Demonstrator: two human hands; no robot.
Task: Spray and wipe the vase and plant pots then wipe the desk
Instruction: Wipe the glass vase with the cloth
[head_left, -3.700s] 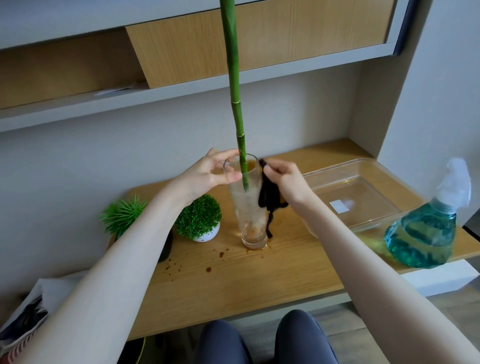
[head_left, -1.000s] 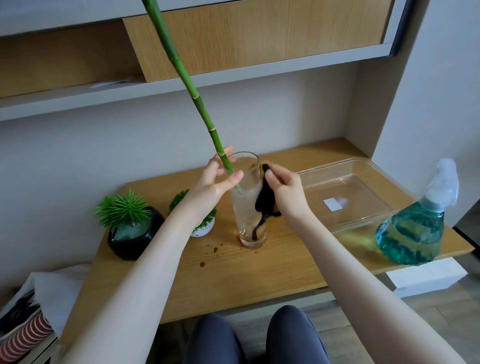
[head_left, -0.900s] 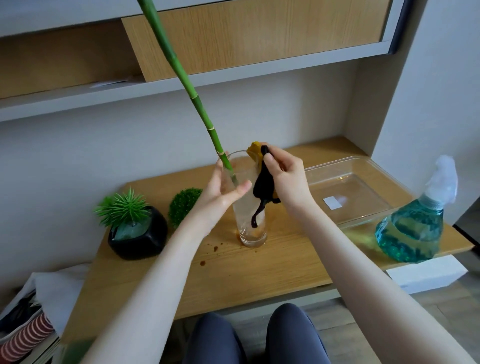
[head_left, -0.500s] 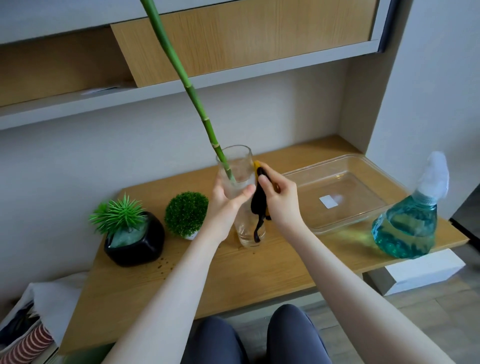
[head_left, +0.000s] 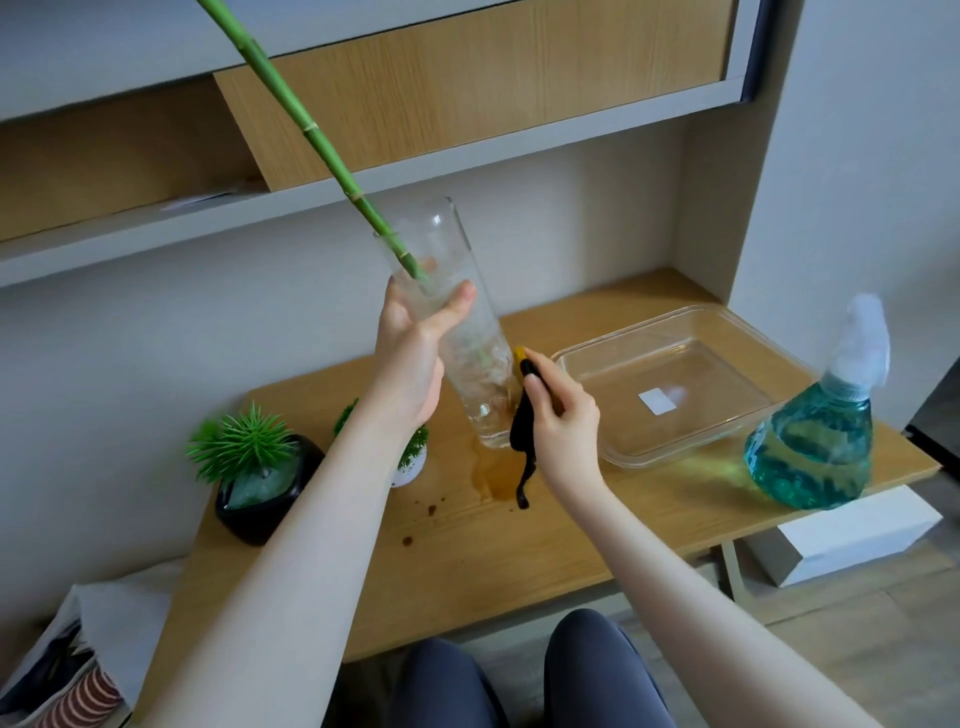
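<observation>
Two hands busy | left hand (head_left: 410, 358) grips tilted glass vase (head_left: 457, 332), rim up-left | right hand (head_left: 563, 421) pinches dark cloth (head_left: 521, 441) at base

Soft even daylight, faint shadows, wide-angle edge bending

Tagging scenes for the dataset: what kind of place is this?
Probably a home study or bedroom nook: a wooden desk built into a wall alcove, a shelf with a cabinet above, and small decorative plant pots. Nothing marks it as a workplace.
</observation>
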